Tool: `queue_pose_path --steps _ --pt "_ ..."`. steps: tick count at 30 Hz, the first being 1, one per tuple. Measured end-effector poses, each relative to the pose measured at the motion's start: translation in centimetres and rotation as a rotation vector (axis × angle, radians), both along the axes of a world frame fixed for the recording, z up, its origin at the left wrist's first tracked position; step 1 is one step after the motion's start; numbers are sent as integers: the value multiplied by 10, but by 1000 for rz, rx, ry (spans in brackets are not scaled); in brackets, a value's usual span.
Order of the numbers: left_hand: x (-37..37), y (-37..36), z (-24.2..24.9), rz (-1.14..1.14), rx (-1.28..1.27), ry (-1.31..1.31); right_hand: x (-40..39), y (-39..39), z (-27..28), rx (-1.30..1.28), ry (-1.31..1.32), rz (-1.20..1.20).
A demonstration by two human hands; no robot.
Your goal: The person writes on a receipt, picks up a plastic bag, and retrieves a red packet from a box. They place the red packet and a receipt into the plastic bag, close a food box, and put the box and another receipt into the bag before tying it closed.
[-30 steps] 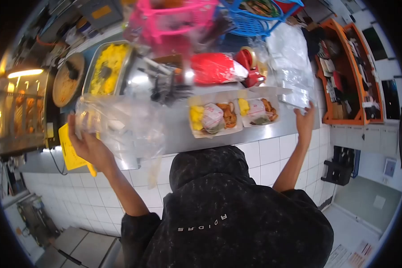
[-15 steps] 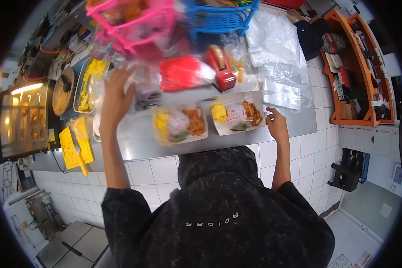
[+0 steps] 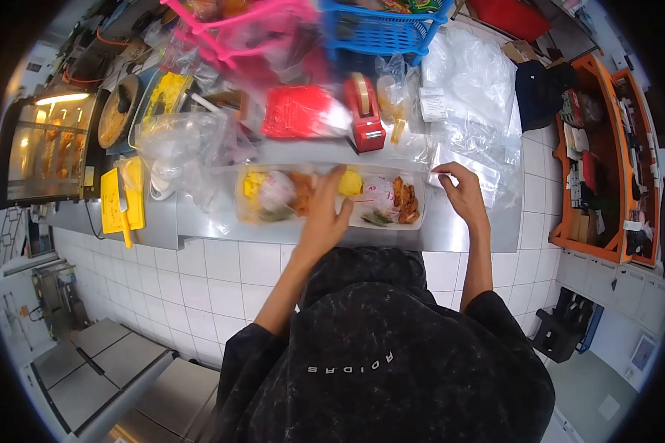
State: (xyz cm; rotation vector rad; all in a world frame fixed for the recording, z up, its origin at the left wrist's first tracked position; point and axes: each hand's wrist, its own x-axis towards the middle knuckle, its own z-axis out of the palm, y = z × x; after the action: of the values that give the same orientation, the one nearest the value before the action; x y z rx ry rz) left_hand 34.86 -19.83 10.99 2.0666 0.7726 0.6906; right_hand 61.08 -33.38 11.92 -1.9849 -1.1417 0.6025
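Observation:
Two food boxes stand side by side near the table's front edge. The left box (image 3: 273,193) holds yellow food, a wrapped white portion and brown pieces, partly behind my fingers. In the right box (image 3: 379,193) lie yellow food, a wrapped portion with red print and browned meat. My left hand (image 3: 325,210) is over the place where the boxes meet, fingers spread, with nothing seen in it. Beside the right box's far corner is my right hand (image 3: 462,193), thumb and index finger brought close at its edge; what they hold, if anything, is too small to tell.
A red tape dispenser (image 3: 367,118) and a red packet (image 3: 295,111) lie behind the boxes. Clear plastic bags (image 3: 469,88) cover the right side. Pink (image 3: 251,26) and blue (image 3: 380,33) baskets stand at the back. A knife rests on a yellow board (image 3: 114,199) at left.
My left hand has moved right and nearer, from the bags to the boxes. The two boxes now stand closer together. Clear plastic now lies spread over the left part of the table.

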Motion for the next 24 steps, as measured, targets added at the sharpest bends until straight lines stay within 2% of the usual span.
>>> queue_pose_path --steps 2,5,8,11,14,17,18,20,24 --pt "12 -4 -14 -4 42 0 6 -11 -6 -15 -2 -17" --pt "29 -6 -26 138 -94 -37 8 -30 -5 -45 43 -79" --pt "46 -3 -27 63 -170 -115 11 -46 -2 -65 72 -126" --pt "62 -2 -9 45 -89 -137 19 -59 -1 -100 48 -137" --pt "82 1 6 159 51 -227 23 -67 6 -160 22 -169" --pt "86 20 9 -122 39 -148 20 -62 31 -256 -41 -153" --pt "85 23 12 -113 -30 -66 17 -60 37 -296 -68 -136" --pt "83 30 21 -94 -164 97 16 -55 30 -99 -52 -111" --pt "74 33 21 -375 -122 128 19 -46 -6 177 62 -68"
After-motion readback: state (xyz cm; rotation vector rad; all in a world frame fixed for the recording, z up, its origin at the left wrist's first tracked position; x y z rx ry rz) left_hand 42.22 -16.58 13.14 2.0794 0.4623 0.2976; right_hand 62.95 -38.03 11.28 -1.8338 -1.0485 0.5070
